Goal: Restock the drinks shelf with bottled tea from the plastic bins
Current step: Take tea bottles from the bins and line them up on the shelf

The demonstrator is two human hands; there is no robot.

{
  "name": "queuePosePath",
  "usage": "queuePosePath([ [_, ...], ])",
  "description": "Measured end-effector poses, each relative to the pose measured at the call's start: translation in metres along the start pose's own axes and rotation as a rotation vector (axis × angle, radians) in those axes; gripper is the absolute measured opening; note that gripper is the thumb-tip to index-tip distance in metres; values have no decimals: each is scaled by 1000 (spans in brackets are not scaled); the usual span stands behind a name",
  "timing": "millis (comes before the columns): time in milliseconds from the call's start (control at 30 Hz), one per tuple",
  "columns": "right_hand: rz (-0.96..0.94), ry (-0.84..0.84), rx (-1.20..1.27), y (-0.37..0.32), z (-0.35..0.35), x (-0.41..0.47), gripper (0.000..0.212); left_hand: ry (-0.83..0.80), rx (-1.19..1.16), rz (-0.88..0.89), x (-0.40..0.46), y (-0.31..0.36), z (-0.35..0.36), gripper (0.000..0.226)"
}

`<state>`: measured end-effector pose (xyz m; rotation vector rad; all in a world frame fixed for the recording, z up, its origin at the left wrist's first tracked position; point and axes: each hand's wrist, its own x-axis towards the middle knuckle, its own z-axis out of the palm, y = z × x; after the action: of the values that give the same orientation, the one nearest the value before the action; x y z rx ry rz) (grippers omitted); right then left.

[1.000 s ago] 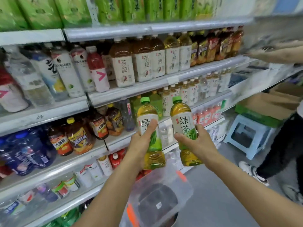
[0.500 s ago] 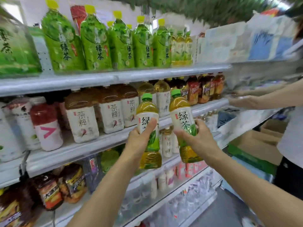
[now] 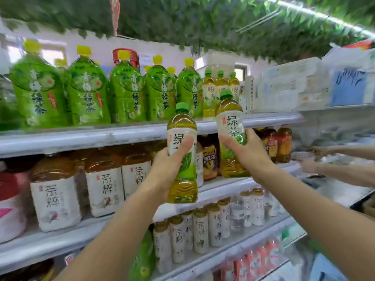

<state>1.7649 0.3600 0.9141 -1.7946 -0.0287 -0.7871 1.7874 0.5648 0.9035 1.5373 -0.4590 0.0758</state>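
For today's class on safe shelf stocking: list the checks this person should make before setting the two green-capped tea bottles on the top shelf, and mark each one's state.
1. Left hand grips left bottle firmly: ok.
2. Right hand grips right bottle firmly: ok.
3. Both caps on: ok.
4. Matching green-capped bottles already on top shelf: ok.
5. Free space in front of them: cannot tell.
6. Bottles lifted above shelf edge: not ok.

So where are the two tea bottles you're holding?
Green-capped plastic tea bottle in left hand (image 3: 182,126): head view, upper label.
Green-capped plastic tea bottle in right hand (image 3: 229,118): head view, label top.
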Motion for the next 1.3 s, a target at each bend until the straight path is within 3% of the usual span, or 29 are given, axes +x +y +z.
queuePosePath([
  [167, -77, -72, 2, 25, -36, 90, 39, 134, 56, 16, 50, 2, 50, 83],
  [300, -161, -80, 22, 40, -72, 171, 35, 222, 41, 20, 96, 5, 106, 44],
  [433, -241, -89, 84, 47, -107, 249, 42, 276, 35, 2, 135, 15, 155, 53],
  [500, -238, -107, 144, 48, -120, 287, 53, 303, 48, 21, 155, 21, 173, 65],
  [633, -172, -123, 193, 68, -138, 351, 70, 371, 48, 60, 192, 34, 204, 124],
  [733, -78, -155, 210, 96, -140, 388, 74, 394, 38, 86, 215, 42, 219, 132],
  [867, -14, -174, 186, 127, -134, 415, 79, 439, 28, 71, 244, 47, 225, 106],
  [1000, -17, -248, 142, 141, -129, 440, 78, 447, 70, 71, 268, 46, 226, 56],
  [1300, 42, -377, 138, 156, -113, 473, 88, 431, 125, 44, 296, 38, 216, 52],
])
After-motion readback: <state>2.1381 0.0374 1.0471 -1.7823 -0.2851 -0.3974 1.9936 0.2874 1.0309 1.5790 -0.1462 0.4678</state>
